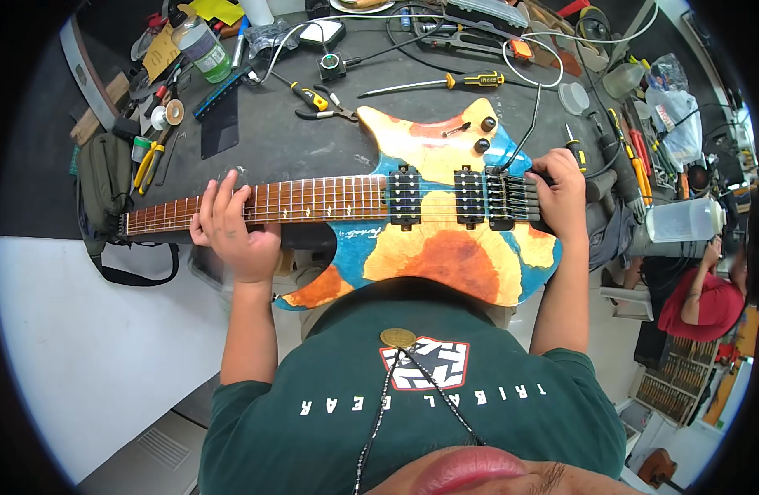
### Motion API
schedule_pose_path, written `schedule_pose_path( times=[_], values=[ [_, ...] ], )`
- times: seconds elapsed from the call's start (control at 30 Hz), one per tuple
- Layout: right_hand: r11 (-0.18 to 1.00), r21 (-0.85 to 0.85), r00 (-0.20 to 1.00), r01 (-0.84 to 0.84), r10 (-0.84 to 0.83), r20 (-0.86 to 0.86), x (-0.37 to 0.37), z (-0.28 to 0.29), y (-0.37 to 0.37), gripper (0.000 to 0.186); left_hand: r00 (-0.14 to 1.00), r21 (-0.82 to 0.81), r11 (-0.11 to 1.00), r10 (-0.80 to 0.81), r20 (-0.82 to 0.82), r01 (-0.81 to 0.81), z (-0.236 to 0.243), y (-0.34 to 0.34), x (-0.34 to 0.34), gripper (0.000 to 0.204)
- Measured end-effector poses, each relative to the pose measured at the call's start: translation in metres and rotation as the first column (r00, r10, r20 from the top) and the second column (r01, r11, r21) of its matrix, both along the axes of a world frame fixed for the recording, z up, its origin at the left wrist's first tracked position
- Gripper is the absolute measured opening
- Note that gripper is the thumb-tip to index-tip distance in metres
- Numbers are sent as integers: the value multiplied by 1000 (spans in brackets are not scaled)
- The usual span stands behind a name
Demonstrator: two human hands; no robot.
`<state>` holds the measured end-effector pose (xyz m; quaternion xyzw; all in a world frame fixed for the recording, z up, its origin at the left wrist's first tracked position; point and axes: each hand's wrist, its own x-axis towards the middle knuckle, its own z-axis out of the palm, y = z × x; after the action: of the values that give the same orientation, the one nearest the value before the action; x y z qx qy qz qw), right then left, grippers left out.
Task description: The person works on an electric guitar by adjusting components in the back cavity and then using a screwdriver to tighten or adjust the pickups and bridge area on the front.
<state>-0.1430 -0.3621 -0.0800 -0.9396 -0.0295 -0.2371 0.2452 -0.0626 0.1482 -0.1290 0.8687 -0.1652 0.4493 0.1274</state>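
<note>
A headless electric guitar [433, 256], blue resin with burl wood, lies face up across the table edge against my torso. Over its fretboard [313, 200], toward the far left end, rests my left hand [241, 235], back up, fingers spread across the strings and thumb beside the neck's near edge. My right hand [561, 191] curls around the bridge [511, 198] end, fingertips partly hidden behind the black tuners. A thin black bent bar [526, 128] rises from the bridge. Two black knobs [482, 146] sit near the upper horn.
Beyond the guitar lie yellow-black pliers [311, 97], a screwdriver [478, 79], a small black device [331, 66] and cables. A green-liquid bottle [202, 45] and a bag [105, 177] stand left. More tools [635, 157] and a plastic container [684, 220] are right, near a person in red [705, 305].
</note>
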Motion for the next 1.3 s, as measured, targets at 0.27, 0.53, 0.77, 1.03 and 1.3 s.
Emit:
schedule_pose_path(
  times=[0.27,0.53,0.77,1.03,1.3],
  values=[
    [1000,-6,1000,3,-3,14,0,2,3,20,1000,4,1000,-1,-5,1,-1,2,0,47],
    [1000,4,1000,1,-1,13,0,0,0,20,1000,-5,1000,-13,-7,13,-2,2,3,57],
    [999,46,999,-10,12,-42,0,-1,-1,22,1000,4,1000,-5,4,5,1,-1,2,52],
    [999,12,999,-40,40,-6,4,1,1,19,997,-16,999,-43,-59,42,5,-2,0,51],
    [995,-59,997,-79,80,3,9,0,4,18,997,-57,997,-55,-46,53,4,-4,0,50]
  ],
)
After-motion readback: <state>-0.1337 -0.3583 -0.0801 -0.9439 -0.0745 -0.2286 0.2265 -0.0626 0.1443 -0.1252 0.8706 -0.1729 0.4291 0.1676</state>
